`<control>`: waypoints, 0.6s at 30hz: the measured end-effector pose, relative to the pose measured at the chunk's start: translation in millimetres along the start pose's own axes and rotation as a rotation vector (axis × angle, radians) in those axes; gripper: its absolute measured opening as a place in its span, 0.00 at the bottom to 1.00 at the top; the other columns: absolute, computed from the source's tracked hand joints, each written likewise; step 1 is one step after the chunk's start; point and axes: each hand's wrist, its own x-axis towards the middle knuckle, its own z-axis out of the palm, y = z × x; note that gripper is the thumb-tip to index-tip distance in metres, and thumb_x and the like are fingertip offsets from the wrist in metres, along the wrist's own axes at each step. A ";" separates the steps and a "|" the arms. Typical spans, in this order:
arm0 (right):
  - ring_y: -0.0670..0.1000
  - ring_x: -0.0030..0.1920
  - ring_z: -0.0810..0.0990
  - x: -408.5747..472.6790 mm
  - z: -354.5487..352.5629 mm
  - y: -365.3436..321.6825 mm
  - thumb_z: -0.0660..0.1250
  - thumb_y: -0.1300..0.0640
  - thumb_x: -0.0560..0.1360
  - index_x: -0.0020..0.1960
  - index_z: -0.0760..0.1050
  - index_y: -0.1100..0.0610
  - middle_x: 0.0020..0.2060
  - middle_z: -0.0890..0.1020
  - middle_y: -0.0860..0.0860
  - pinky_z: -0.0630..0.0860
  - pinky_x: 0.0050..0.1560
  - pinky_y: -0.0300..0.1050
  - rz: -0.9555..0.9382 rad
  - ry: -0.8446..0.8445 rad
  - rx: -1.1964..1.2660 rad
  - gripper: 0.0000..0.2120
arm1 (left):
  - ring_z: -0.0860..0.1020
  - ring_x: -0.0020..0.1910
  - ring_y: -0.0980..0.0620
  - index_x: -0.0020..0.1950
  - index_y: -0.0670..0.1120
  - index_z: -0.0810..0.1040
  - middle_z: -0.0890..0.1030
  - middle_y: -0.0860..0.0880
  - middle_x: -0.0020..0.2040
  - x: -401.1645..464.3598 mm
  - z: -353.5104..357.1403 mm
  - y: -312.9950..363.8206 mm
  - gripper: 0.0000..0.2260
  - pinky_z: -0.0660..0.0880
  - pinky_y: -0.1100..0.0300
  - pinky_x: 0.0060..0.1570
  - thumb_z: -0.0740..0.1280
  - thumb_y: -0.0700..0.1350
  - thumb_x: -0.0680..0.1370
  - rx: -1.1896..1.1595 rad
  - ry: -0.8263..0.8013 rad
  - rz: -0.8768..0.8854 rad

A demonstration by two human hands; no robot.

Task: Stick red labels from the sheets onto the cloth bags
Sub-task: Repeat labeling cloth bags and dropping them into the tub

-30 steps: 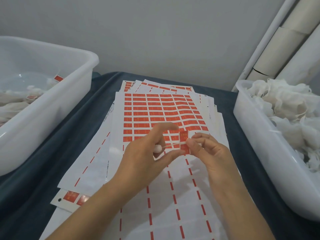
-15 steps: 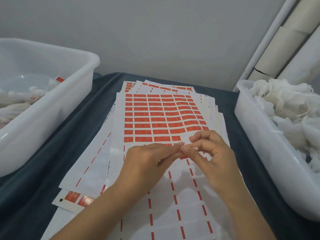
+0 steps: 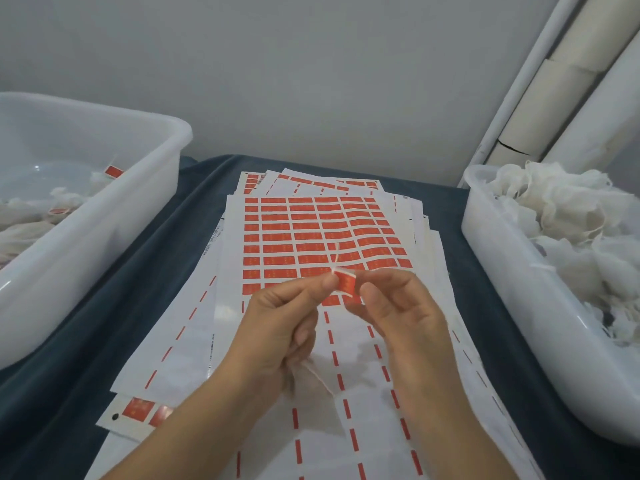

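A red label (image 3: 346, 284) sits folded on the drawstring of a small white cloth bag (image 3: 317, 381), held above the top label sheet (image 3: 311, 233). My left hand (image 3: 284, 327) pinches the string at the label's left edge, and the bag hangs beneath its curled lower fingers. My right hand (image 3: 405, 317) pinches the label's right side between thumb and forefinger. A short end of the string sticks up above the label. The sheet's upper half is full of red labels, while its lower half is peeled bare with thin red strips left.
A white bin (image 3: 114, 216) on the left holds bags with red labels (image 3: 113, 172). On the right, a white bin (image 3: 498, 271) is piled with plain cloth bags (image 3: 554, 209). More sheets are stacked under the top one on the dark blue cloth (image 3: 166, 258). White pipes stand at the back right.
Both hands rose from the sheet and drew slightly apart. The red label now shows between the fingertips, and the bag hangs below my left hand.
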 end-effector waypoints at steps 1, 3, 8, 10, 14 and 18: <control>0.43 0.46 0.83 0.3 0.9 0.6 0.69 0.43 0.60 0.47 0.77 0.49 0.43 0.84 0.39 0.77 0.41 0.31 -0.003 -0.010 0.044 0.18 | 0.60 0.16 0.57 0.41 0.47 0.85 0.66 0.50 0.18 0.0 1.0 -1.7 0.14 0.61 0.68 0.18 0.70 0.53 0.62 -0.012 -0.015 -0.001; 0.46 0.46 0.84 0.8 0.3 1.6 0.70 0.44 0.59 0.46 0.78 0.50 0.43 0.84 0.41 0.78 0.43 0.34 -0.011 -0.005 0.093 0.19 | 0.60 0.16 0.57 0.41 0.47 0.85 0.66 0.50 0.18 -0.1 1.8 -3.1 0.14 0.61 0.67 0.17 0.71 0.54 0.61 -0.021 -0.037 0.005; 0.46 0.44 0.84 -0.7 -2.0 3.9 0.70 0.45 0.59 0.43 0.80 0.49 0.41 0.85 0.42 0.77 0.40 0.32 -0.059 0.043 0.089 0.14 | 0.61 0.17 0.57 0.41 0.49 0.86 0.67 0.50 0.19 -0.1 0.0 -3.8 0.15 0.62 0.67 0.18 0.71 0.55 0.60 -0.028 -0.058 0.023; 0.45 0.44 0.84 -1.3 -2.7 3.9 0.70 0.47 0.61 0.41 0.80 0.48 0.41 0.85 0.41 0.77 0.40 0.31 -0.066 0.042 0.092 0.10 | 0.61 0.17 0.57 0.42 0.49 0.86 0.67 0.50 0.19 -0.6 0.3 -3.2 0.15 0.62 0.67 0.18 0.71 0.55 0.61 -0.030 -0.063 0.031; 0.44 0.43 0.84 -1.6 -2.7 3.6 0.68 0.48 0.63 0.43 0.79 0.49 0.40 0.84 0.39 0.77 0.40 0.31 -0.068 0.042 0.075 0.10 | 0.61 0.16 0.57 0.43 0.49 0.86 0.68 0.50 0.19 -1.2 0.8 -4.3 0.15 0.62 0.67 0.18 0.71 0.55 0.61 -0.019 -0.076 0.029; 0.45 0.43 0.84 -1.3 -2.7 4.1 0.68 0.49 0.63 0.42 0.79 0.49 0.40 0.85 0.40 0.77 0.40 0.30 -0.075 0.033 0.069 0.10 | 0.62 0.17 0.57 0.43 0.50 0.86 0.68 0.50 0.19 -1.4 1.0 -4.7 0.15 0.62 0.68 0.19 0.71 0.55 0.61 -0.015 -0.080 0.029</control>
